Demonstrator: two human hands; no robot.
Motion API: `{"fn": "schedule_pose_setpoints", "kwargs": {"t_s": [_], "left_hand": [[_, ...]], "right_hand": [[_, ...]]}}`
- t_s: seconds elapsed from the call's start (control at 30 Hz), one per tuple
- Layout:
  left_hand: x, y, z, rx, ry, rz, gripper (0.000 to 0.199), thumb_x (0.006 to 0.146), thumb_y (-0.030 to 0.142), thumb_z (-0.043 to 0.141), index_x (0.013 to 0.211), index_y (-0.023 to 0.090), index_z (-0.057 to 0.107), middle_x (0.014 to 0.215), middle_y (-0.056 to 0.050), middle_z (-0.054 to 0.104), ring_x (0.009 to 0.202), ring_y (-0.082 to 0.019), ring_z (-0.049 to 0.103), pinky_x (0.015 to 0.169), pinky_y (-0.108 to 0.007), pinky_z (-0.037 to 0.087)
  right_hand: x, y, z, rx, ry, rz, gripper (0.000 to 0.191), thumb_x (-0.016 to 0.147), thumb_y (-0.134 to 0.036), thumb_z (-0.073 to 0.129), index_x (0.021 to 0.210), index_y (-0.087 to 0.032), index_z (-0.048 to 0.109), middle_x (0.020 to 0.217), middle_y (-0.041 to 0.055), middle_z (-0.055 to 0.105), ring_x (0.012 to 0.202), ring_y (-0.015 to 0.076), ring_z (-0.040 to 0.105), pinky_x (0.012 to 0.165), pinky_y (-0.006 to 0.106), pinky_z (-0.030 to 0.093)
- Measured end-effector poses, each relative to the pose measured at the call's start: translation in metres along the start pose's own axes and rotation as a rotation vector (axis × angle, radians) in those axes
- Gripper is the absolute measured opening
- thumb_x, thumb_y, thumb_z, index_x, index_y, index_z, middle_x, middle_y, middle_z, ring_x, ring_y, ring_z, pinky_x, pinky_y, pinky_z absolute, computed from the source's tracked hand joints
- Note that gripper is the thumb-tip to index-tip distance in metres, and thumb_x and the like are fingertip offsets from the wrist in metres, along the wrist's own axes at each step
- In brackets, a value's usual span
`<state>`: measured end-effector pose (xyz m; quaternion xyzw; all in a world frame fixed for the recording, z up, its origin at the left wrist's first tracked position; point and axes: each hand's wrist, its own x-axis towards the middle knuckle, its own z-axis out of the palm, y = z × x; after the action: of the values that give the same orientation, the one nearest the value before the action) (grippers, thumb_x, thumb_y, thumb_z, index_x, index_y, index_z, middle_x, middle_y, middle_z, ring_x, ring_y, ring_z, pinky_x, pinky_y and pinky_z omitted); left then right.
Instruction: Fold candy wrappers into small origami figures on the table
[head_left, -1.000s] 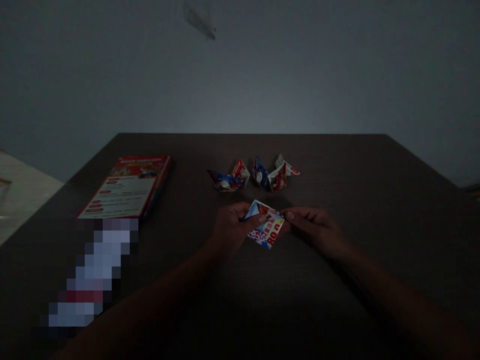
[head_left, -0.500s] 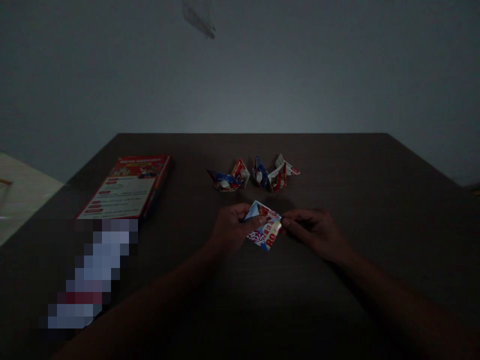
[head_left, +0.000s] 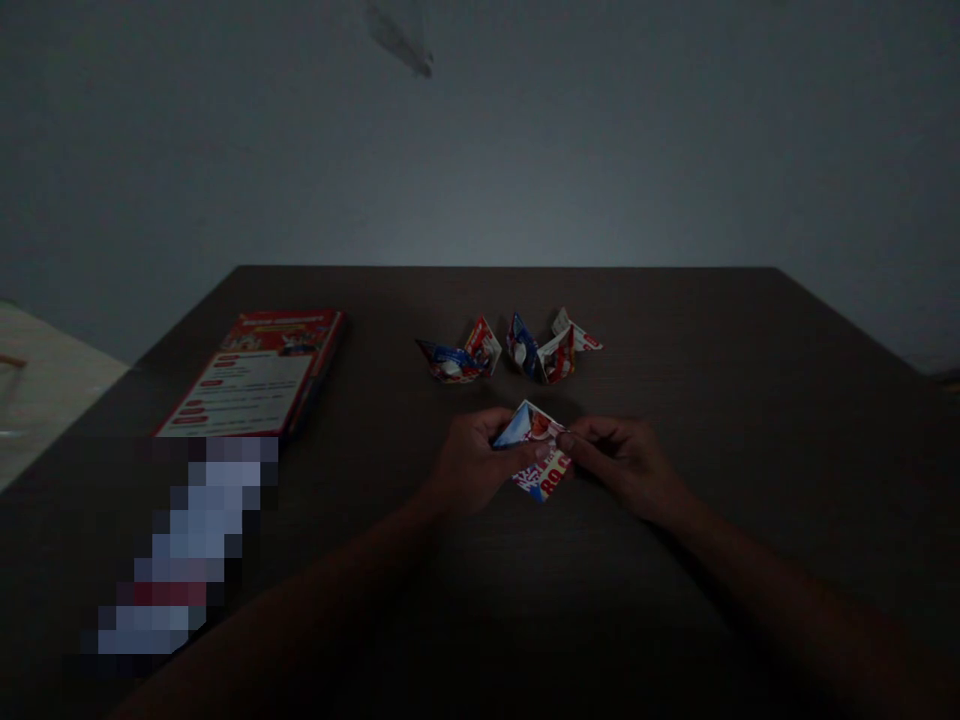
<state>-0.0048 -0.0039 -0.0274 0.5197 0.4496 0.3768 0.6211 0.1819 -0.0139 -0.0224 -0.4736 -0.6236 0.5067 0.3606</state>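
A small folded piece of printed paper (head_left: 551, 476), roughly diamond-shaped with red, blue and white print, is held between both hands. My left hand (head_left: 478, 458) grips its left side, thumb laid across the front. At its right corner my right hand (head_left: 621, 458) pinches the edge between thumb and fingers. Just beyond the hands stand two folded paper figures, the left one (head_left: 461, 358) blue and red, the right one (head_left: 551, 352) blue, red and white. The paper's back is hidden.
A stack of red and white printed sheets or booklets (head_left: 255, 385) lies on the dark table (head_left: 690, 330) at the left. Nearer me is a pixelated whitish object (head_left: 191, 535) beside my left forearm. A grey wall rises behind the table.
The folded paper has shifted slightly right. My left thumb has slid right across its face, and my right thumb now overlaps more of the right corner.
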Motion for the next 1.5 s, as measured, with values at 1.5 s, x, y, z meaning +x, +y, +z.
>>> {"fn": "schedule_pose_setpoints", "kwargs": {"t_s": [1.5], "left_hand": [[0.012, -0.005, -0.032, -0.343, -0.444, -0.139, 0.044, 0.072, 0.015, 0.069, 0.115, 0.01, 0.06, 0.11, -0.018, 0.066, 0.098, -0.024, 0.065, 0.09, -0.04, 0.048]], "right_hand": [[0.003, 0.013, -0.022, 0.214, -0.188, 0.171, 0.032, 0.083, -0.044, 0.059, 0.087, -0.014, 0.07, 0.077, 0.0043, 0.07, 0.068, 0.0138, 0.06, 0.067, 0.025, 0.047]]}}
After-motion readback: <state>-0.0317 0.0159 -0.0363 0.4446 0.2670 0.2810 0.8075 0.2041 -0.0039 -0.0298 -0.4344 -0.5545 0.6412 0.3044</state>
